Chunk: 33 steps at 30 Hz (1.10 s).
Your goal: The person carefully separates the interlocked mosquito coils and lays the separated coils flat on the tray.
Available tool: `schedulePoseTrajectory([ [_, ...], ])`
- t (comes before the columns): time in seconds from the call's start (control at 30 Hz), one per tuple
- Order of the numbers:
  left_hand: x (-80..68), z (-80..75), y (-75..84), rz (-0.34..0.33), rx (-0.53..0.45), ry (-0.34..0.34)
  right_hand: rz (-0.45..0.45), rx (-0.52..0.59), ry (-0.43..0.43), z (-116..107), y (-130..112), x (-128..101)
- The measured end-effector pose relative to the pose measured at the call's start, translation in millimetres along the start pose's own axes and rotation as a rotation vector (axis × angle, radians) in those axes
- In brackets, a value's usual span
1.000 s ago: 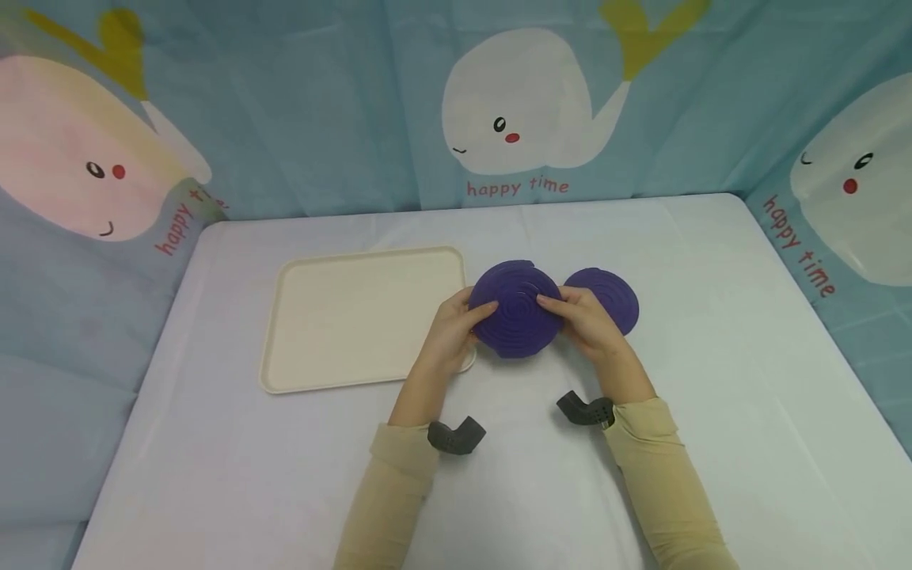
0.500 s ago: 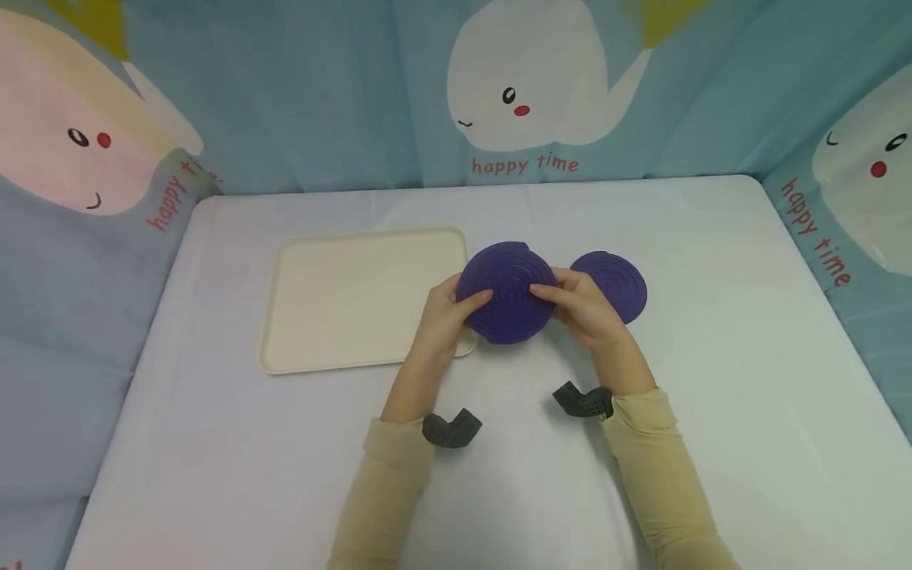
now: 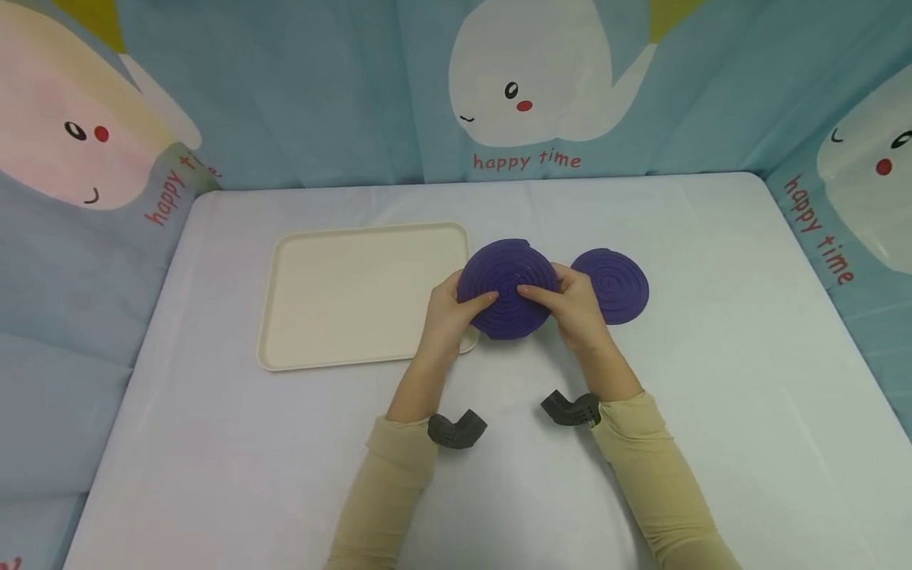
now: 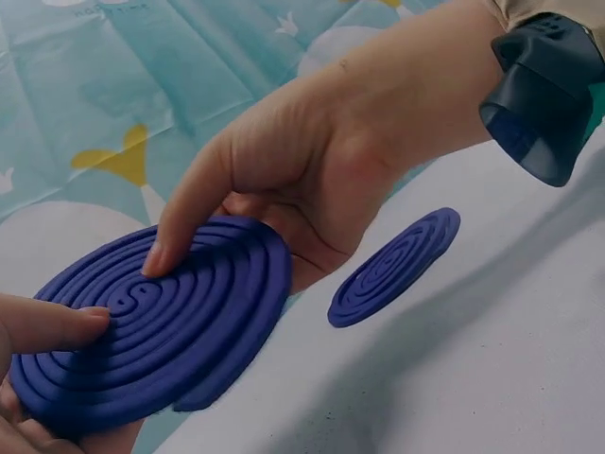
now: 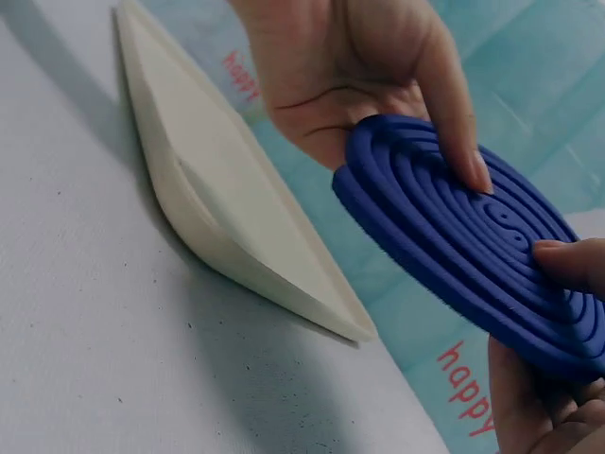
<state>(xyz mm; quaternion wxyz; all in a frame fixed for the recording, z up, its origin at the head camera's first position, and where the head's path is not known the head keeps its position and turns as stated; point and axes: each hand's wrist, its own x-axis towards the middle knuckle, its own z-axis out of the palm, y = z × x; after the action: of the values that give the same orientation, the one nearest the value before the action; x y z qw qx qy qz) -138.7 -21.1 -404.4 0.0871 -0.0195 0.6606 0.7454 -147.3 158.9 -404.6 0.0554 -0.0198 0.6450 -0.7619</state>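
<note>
You hold the larger purple spiral disc (image 3: pixel 507 289) up off the table (image 3: pixel 712 380) with both hands, just right of the cream tray (image 3: pixel 359 294), its near left edge overlapping the tray's near right corner from the head view. Your left hand (image 3: pixel 449 317) grips the disc's left edge, thumb curled over the ridged top and the other fingers hidden underneath. Your right hand (image 3: pixel 573 305) grips the right edge the same way: its thumb (image 4: pixel 180 232) presses flat onto the ridges near the centre of the spiral, and the remaining fingers curl under the disc. In the right wrist view the left thumb (image 5: pixel 454 113) lies across the grooves near the rim while the disc tilts in the air, clear of the cloth.

Judging from how things lie, you are part-way through: one disc is picked up and in hand, but nothing has been set down in the tray yet. The second, smaller purple spiral disc (image 3: pixel 616 285) lies flat on the table further right of the tray, just beyond your right hand, untouched.

The tray is the only container in view; its floor shows nothing in it, and it sits flat on the cloth.
</note>
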Motion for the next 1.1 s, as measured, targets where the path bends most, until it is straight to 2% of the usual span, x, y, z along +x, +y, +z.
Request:
schedulePoseTrajectory([
  [0.1, 0.2, 0.2, -0.4, 0.004, 0.023, 0.007, -0.009, 0.012, 0.001, 0.0, -0.8, -0.9],
  [0.2, 0.0, -0.3, -0.2, -0.006, 0.009, -0.011, 0.038, 0.079, -0.036, -2.7, -2.0, -1.5],
  [0.37, -0.1, -0.7, 0.6, -0.035, -0.098, -0.099, 0.142, 0.248, -0.098, -9.2, -5.1, -2.6],
  [0.5, -0.3, -0.2, 1.3, -0.058, -0.179, -0.152, 0.153, 0.307, -0.128, -11.5, -7.6, -3.5],
  [0.7, -0.1, 0.9, 1.5, -0.052, -0.186, -0.149, 0.135, 0.303, -0.122, -10.8, -8.4, -2.5],
  [1.1, -0.4, 3.3, -1.5, -0.076, -0.218, -0.176, 0.178, 0.214, -0.203, -18.9, -7.6, -1.3],
])
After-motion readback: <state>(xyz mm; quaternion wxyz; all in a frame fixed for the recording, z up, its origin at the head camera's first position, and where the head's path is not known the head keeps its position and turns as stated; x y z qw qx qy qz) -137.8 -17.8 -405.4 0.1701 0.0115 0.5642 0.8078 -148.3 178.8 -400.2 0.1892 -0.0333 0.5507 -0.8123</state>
